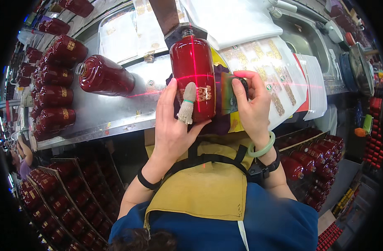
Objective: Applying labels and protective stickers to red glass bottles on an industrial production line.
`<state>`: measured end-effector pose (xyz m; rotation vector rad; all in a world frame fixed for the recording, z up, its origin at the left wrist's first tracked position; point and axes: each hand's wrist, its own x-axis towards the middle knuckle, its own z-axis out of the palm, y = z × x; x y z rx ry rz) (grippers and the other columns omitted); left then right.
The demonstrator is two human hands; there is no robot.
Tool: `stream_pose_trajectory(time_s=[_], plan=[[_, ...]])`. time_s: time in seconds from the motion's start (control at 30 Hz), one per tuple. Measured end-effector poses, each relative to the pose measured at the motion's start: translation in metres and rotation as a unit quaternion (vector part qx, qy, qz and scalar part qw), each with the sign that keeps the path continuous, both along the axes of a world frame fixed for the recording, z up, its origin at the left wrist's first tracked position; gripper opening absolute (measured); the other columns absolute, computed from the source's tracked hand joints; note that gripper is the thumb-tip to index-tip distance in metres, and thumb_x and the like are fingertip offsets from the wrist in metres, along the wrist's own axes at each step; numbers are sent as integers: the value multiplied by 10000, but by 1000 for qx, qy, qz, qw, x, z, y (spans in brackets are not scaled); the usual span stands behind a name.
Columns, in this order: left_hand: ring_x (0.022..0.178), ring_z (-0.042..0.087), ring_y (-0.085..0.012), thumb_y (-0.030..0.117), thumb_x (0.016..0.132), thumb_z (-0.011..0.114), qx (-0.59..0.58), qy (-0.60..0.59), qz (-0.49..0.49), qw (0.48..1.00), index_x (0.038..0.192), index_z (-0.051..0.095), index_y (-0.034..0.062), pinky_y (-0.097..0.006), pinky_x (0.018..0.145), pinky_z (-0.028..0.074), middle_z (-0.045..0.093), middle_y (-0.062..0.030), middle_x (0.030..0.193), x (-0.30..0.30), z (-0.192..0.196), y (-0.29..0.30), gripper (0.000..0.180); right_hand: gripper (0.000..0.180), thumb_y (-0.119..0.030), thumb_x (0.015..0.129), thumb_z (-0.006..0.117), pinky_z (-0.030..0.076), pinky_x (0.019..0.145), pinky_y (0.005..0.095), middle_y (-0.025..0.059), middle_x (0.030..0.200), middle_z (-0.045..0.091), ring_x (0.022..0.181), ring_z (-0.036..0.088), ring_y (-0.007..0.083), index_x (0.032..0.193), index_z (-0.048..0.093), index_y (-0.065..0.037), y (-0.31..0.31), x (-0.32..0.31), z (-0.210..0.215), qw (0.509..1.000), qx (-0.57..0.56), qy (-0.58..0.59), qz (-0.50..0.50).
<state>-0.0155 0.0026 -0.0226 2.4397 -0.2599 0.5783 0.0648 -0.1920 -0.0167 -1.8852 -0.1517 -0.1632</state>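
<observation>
A glossy dark red glass bottle (191, 60) lies on its side on a dark purple cloth (222, 123), its neck against a metal stop (170, 35). My left hand (168, 129) is wrapped around the bottle's near left side, one finger in a beige cloth finger cover (189, 98). A gold decal (204, 93) sits on the bottle beside that finger. Red laser lines cross on the glass. My right hand (255, 100) pinches a scraper (229, 94) with a greenish, amber-edged blade, just right of the bottle. Whether the blade touches the glass I cannot tell.
Another red bottle (105, 75) stands at the left on the metal bench (95, 119), with several more beyond it. Decal sheets (268, 62) lie to the right, near a sink (302, 37). Racks of red bottles (312, 157) stand below the bench on both sides.
</observation>
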Motion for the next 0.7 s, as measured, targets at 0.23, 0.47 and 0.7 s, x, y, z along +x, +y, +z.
stream_pose_trajectory(time_s=[0.23,0.47,0.7], plan=[[1310,473,-525,259,653,931,125,31,37,991,1473,569,129,-563,1092,437,368,-357,1500,2,15,-20,905,137,-108,983,694,388,544,248,-1,715,604,603,489,61,1090,674,-24,6,0,6,1000,16,8,-5],[1325,449,-527,281,640,921,178,23,76,981,1453,603,233,-585,1102,430,341,-367,1503,5,12,-35,874,169,-93,1004,654,497,694,263,80,895,708,761,635,110,1146,655,-2,1,2,2,999,45,-19,11],[1373,431,-460,258,762,895,-86,64,13,994,1491,528,55,-485,1156,355,375,-274,1531,0,18,-11,841,227,-147,1019,652,495,862,284,72,1060,680,960,612,126,1189,625,1,0,2,6,975,178,95,94]])
